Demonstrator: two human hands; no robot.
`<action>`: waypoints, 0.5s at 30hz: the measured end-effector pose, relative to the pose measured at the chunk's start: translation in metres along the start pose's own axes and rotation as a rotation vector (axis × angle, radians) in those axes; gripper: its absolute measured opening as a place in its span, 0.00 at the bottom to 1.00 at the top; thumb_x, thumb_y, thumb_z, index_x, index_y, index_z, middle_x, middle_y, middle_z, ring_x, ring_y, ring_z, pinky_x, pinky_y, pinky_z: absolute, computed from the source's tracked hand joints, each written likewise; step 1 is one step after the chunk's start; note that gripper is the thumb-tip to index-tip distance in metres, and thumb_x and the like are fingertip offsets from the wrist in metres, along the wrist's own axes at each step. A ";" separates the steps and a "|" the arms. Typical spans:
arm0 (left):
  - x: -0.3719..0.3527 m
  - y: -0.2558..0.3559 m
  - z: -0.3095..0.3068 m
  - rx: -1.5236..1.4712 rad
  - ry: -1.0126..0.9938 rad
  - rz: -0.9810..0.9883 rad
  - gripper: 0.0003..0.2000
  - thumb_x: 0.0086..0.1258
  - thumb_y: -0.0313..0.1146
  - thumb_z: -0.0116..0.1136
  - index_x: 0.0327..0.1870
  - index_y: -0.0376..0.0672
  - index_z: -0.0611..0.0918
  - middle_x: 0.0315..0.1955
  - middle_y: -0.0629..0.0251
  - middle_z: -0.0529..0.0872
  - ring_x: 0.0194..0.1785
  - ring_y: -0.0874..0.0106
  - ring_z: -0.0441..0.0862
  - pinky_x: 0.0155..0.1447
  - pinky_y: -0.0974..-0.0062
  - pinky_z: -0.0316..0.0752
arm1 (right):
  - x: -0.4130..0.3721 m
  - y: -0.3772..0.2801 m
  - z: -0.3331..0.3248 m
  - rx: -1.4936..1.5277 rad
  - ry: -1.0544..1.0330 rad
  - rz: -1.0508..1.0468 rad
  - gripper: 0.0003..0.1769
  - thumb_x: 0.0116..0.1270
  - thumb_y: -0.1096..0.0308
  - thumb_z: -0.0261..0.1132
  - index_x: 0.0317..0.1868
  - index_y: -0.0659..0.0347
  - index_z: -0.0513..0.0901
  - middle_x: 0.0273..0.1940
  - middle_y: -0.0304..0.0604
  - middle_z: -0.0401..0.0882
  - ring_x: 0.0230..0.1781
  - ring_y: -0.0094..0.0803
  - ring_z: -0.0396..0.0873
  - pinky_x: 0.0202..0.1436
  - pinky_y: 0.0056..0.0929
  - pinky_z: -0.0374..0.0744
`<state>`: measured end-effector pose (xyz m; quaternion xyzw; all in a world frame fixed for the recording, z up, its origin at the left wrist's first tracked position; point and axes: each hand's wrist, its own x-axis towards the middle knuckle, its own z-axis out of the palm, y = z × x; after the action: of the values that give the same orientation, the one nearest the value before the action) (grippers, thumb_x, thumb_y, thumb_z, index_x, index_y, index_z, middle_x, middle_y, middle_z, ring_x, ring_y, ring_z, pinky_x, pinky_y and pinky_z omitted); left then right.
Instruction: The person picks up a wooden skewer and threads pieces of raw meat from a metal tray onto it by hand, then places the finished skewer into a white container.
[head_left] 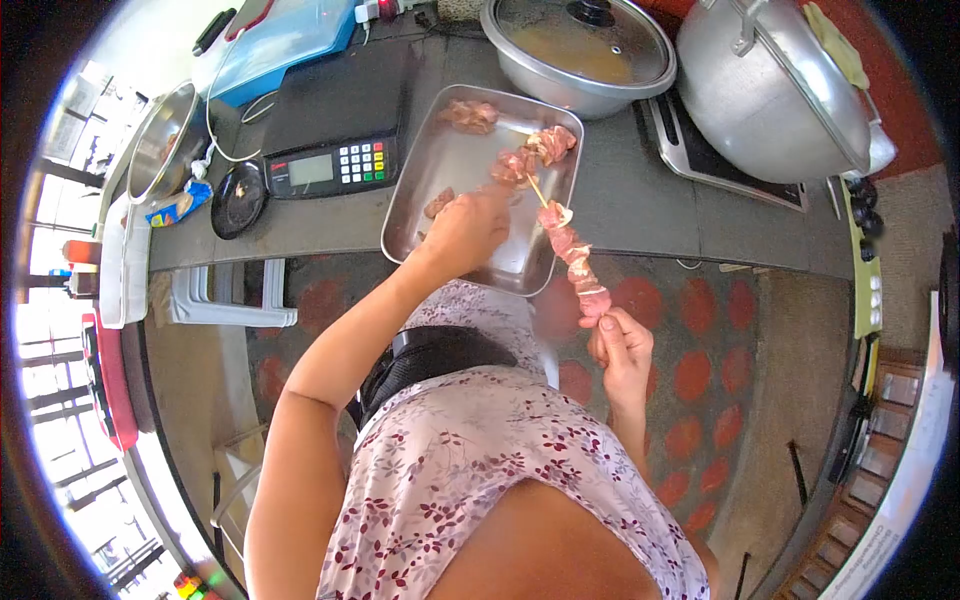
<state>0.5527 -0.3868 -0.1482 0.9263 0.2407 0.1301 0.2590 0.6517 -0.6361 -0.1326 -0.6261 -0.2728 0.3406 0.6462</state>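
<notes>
A wooden skewer (539, 190) threaded with pieces of raw meat (571, 251) slants down from the metal tray (397, 222) toward my right hand (621, 350). That hand is closed round its lower end, thumb against the lowest piece. My left hand (470, 228) reaches over the tray with its fingers bent; its fingertips are blurred and it is unclear whether they hold anything. Beside it lies a small piece of meat (438, 204). More meat (469, 116) sits at the tray's far left corner, and further pieces (548, 146) at the far right.
Left of the tray stand a digital scale (310, 172), a small black dish (240, 201) and a metal bowl (165, 140). Behind it is a lidded pot (580, 55). A large metal pot (770, 95) rests on a cooktop (690, 150) at the right.
</notes>
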 end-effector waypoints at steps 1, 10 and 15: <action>-0.001 -0.001 -0.003 -0.036 -0.036 -0.034 0.11 0.52 0.32 0.66 0.36 0.41 0.82 0.29 0.57 0.86 0.34 0.62 0.85 0.42 0.66 0.78 | 0.001 0.001 0.002 0.028 -0.014 0.008 0.16 0.74 0.64 0.54 0.36 0.67 0.82 0.16 0.26 0.61 0.17 0.13 0.55 0.21 0.18 0.54; -0.001 -0.010 -0.027 -1.407 -0.020 -0.427 0.14 0.73 0.33 0.52 0.50 0.29 0.77 0.45 0.54 0.83 0.48 0.65 0.82 0.55 0.71 0.79 | -0.004 0.009 0.008 -0.086 -0.085 0.018 0.16 0.74 0.64 0.53 0.35 0.68 0.81 0.15 0.27 0.59 0.15 0.14 0.53 0.20 0.20 0.53; -0.002 -0.008 -0.028 -1.478 0.013 -0.490 0.17 0.75 0.36 0.49 0.52 0.29 0.76 0.47 0.50 0.82 0.50 0.62 0.82 0.55 0.69 0.79 | -0.008 -0.001 0.020 -0.129 -0.080 0.052 0.15 0.73 0.66 0.53 0.35 0.67 0.82 0.16 0.25 0.58 0.17 0.13 0.52 0.20 0.20 0.52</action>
<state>0.5374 -0.3702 -0.1291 0.4330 0.2908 0.2011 0.8292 0.6308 -0.6299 -0.1299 -0.6591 -0.3037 0.3637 0.5840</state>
